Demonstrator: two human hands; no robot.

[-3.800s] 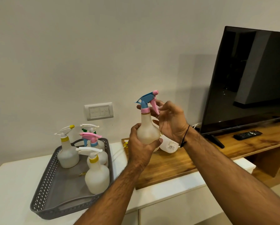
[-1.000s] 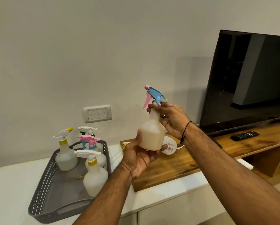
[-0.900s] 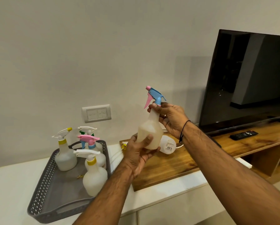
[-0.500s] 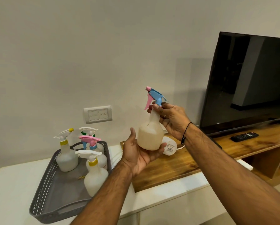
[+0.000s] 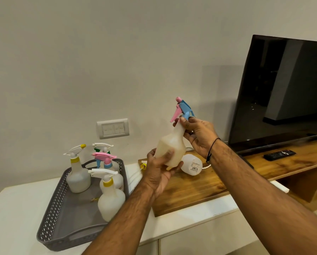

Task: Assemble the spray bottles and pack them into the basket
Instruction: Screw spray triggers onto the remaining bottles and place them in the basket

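A translucent white spray bottle [image 5: 172, 144] is held up in the air above the wooden board. My left hand [image 5: 159, 172] grips its round body from below. My right hand [image 5: 198, 135] pinches the neck collar just under the blue and pink trigger head [image 5: 184, 109], whose nozzle points left. The grey perforated basket [image 5: 53, 223] sits at the left on the white counter, with several assembled bottles standing in it. One bare white bottle [image 5: 191, 165] lies on its side on the board behind my hands. A yellow-tipped spray part [image 5: 144, 165] peeks out beside my left hand.
A large black TV [image 5: 282, 92] stands at the right on the wooden board [image 5: 200, 188], with a remote [image 5: 280, 154] in front of it. A wall switch plate [image 5: 112, 128] is above the basket. The counter's front edge runs below my forearms.
The trigger head has turned from pointing right to pointing left since the earliest frame. In the last half second my left fingers wrapped round the body again and the bottle tilted slightly.
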